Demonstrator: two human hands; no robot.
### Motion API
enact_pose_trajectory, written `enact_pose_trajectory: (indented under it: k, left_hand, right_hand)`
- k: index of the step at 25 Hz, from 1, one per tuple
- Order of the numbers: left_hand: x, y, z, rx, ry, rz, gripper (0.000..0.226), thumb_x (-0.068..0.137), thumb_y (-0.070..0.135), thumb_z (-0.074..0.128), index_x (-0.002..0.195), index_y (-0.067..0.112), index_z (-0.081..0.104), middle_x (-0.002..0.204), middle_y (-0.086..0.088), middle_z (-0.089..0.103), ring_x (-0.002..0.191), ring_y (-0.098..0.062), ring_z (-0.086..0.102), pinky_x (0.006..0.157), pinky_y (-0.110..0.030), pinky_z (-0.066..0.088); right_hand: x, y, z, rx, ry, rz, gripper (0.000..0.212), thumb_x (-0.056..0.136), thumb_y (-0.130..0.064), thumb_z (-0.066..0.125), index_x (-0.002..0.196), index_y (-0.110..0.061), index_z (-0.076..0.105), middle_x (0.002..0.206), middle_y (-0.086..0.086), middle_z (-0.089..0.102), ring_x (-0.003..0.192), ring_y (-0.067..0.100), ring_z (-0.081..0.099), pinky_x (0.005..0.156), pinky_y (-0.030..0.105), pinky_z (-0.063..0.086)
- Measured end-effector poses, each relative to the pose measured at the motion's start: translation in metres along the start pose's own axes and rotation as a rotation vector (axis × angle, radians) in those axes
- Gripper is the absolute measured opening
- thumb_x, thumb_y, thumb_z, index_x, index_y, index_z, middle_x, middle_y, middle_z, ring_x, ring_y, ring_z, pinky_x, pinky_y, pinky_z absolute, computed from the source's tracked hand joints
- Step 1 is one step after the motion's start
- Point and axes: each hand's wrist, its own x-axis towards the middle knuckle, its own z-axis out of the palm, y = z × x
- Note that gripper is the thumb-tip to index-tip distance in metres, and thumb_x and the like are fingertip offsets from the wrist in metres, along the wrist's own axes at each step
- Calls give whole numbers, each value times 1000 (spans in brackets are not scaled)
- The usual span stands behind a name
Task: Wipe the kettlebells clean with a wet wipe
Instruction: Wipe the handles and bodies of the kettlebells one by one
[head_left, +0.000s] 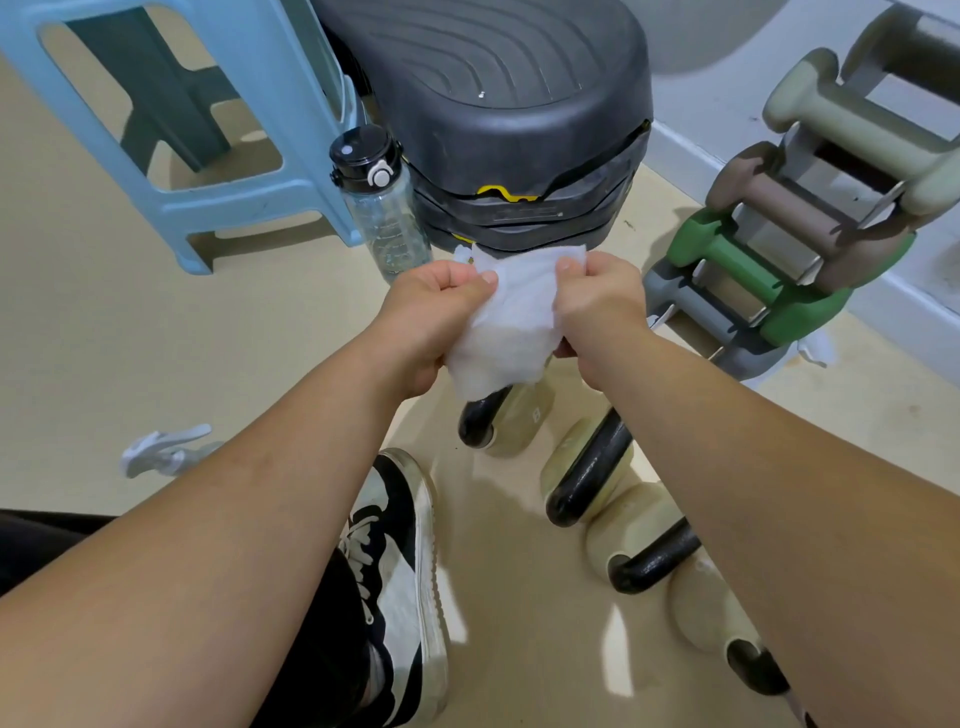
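Both hands meet in the middle of the frame, each closed on an edge of the wet wipe (511, 322). The left hand (441, 306) pinches the wipe's left side between thumb and curled fingers, and the right hand (597, 301) does the same on the right, so the white sheet hangs spread between them. Its lower edge drapes just over the black handle of the nearest kettlebell (519, 431), a cream one standing on the floor directly below the hands. Whether the sheet touches the handle cannot be told.

More kettlebells (639, 512) continue from there in a line toward the lower right of the frame – cream bodies, black handles – partly hidden behind the right forearm.

A black-and-white shoe (402, 571) sits at lower centre, left of the kettlebells. At upper left stands a light blue stool (249, 192), with a clear water bottle (382, 213) just to its right, beside a large black machine (493, 130). On the right a rack (675, 291) holds green, brown and pale dumbbells. A crumpled white scrap (166, 452) lies on the floor at the left.
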Motion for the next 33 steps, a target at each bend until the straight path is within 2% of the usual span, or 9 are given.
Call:
enact_pose_trajectory:
  k: [2, 5, 7, 10, 16, 18, 22, 28, 33]
  left_hand:
    - [4, -11, -3, 151, 9, -76, 13, 93, 29, 68, 88, 18, 63, 82, -5, 61, 72, -22, 55, 58, -26, 42]
    - [2, -25, 3, 590, 80, -157, 36, 95, 43, 59, 121, 17, 58, 117, -6, 55, 101, -27, 56, 79, -34, 47]
    - [-4, -32, 18, 863, 202, 148, 47, 96, 41, 56, 136, 16, 52, 136, -6, 47, 122, -27, 48, 95, -37, 43]
    - [-7, -39, 48, 959, 116, 449, 24, 100, 37, 48, 108, 19, 60, 115, -7, 53, 103, -30, 55, 81, -38, 47]
    - [33, -44, 76, 1188, -57, 168, 35, 103, 43, 42, 120, 12, 45, 101, -3, 55, 85, -28, 52, 66, -35, 37]
    - [55, -30, 85, 1296, -148, 122, 28, 101, 38, 45, 113, 13, 47, 102, -4, 54, 89, -28, 50, 74, -35, 41]
    - [79, -12, 109, 1454, -218, 21, 20, 96, 23, 44, 98, 7, 55, 99, -13, 59, 87, -31, 53, 78, -35, 46]
    - [14, -67, 60, 1189, 7, 414, 40, 98, 38, 47, 135, 30, 35, 98, -5, 59, 81, -34, 61, 59, -37, 45]
    - [-41, -105, 22, 1169, 33, 399, 74, 101, 36, 48, 157, 37, 0, 115, -6, 48, 93, -28, 54, 73, -43, 52]
  right_hand:
    - [1, 2, -5, 1, -32, 86, 10, 96, -22, 51, 92, -15, 59, 80, 10, 53, 60, 30, 53, 55, 41, 60]
    - [5, 5, -13, -54, -61, 159, 27, 89, -11, 55, 116, -8, 57, 97, 12, 56, 88, 36, 67, 78, 46, 62]
    - [7, 6, -17, -185, -23, 73, 26, 85, -11, 54, 110, -11, 53, 106, 11, 55, 100, 33, 62, 89, 46, 57]
    - [8, 8, -17, -207, -40, -16, 28, 87, -10, 51, 113, -10, 62, 97, 9, 56, 86, 26, 55, 79, 31, 51]
    - [18, 15, -24, -103, -50, 11, 37, 84, 0, 46, 118, 2, 61, 99, 21, 62, 81, 23, 47, 70, 30, 42]
    - [21, 15, -27, -130, -42, -15, 40, 83, 0, 45, 120, 2, 59, 117, 25, 61, 83, 23, 49, 77, 34, 49]
    - [22, 16, -29, -150, -9, -22, 35, 88, -5, 44, 117, -12, 62, 117, 12, 62, 103, 30, 60, 93, 41, 53]
    - [14, 17, -25, -228, -172, -37, 24, 97, -15, 38, 110, -9, 58, 92, 4, 54, 79, 19, 48, 64, 27, 39]
    - [8, 7, -16, -403, -306, -46, 21, 101, -25, 40, 84, -12, 45, 72, 3, 41, 81, 25, 43, 60, 28, 35]
